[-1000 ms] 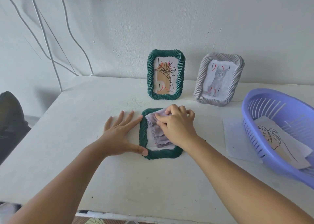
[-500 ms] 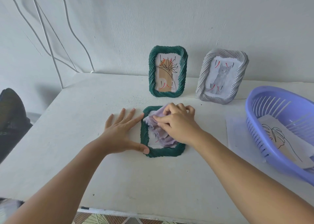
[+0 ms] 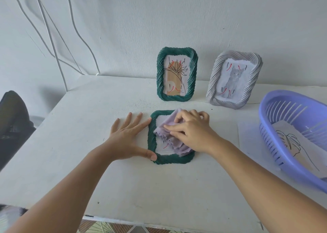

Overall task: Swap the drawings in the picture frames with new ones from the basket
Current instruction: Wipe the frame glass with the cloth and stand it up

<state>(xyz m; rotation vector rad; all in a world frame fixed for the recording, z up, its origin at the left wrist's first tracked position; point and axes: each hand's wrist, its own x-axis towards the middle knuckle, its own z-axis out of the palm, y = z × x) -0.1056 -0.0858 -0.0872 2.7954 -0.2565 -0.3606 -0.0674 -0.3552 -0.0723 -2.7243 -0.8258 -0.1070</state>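
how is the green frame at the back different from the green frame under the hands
The back green frame stands upright near the wall; the front green frame lies flat on the table. The back one is untouched and its plant drawing shows fully; the front one is steadied by the left hand while the right hand presses a lilac cloth on it. Both have a dark green twisted border.

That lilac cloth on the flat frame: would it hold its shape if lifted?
Probably not: the lilac cloth bunches in soft folds under the right hand, so it looks floppy and light. It would likely drape, not slide, off the flat green frame.
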